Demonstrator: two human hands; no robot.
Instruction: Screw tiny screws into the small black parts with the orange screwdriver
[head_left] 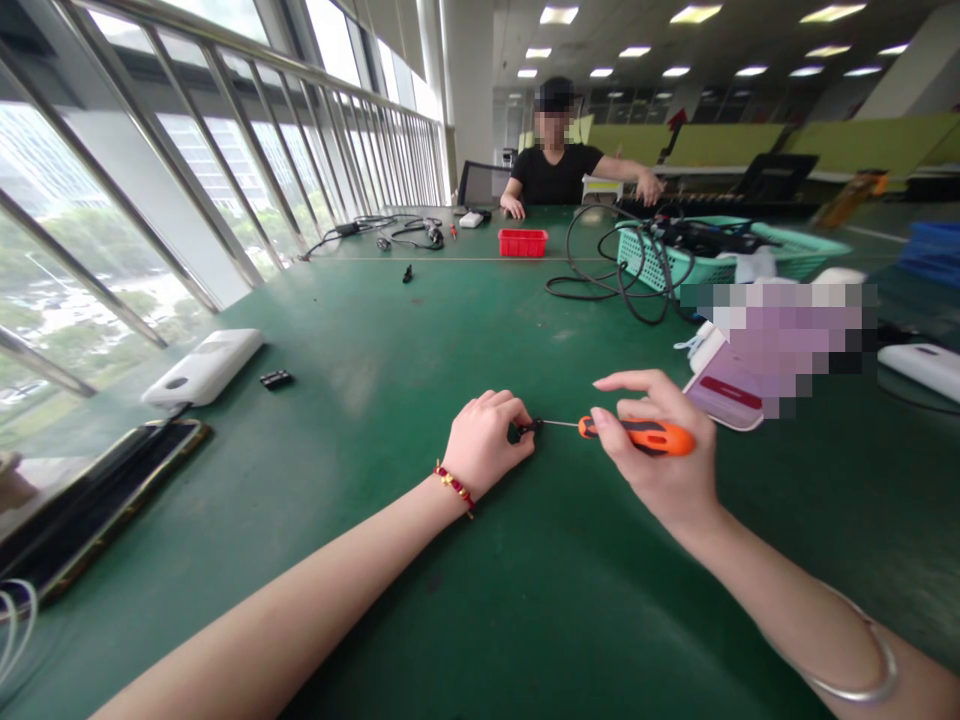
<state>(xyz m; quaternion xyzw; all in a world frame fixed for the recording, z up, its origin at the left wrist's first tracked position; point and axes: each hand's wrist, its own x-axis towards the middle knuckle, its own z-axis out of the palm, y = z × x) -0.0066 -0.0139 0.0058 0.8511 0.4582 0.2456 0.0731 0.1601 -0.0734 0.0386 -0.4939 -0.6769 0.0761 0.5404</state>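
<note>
My left hand rests on the green tabletop, its fingers pinching a small black part; its exact kind is too small to make out. In my right hand is a screwdriver with an orange and black handle, held between thumb and fingers with the index finger stretched out. The thin metal shaft points left, and its tip meets the small black part. A red beaded bracelet circles my left wrist.
To the left lie a white power bank, a phone and a small black block. Farther off are a red tray, cables and a teal basket. A person sits across the table.
</note>
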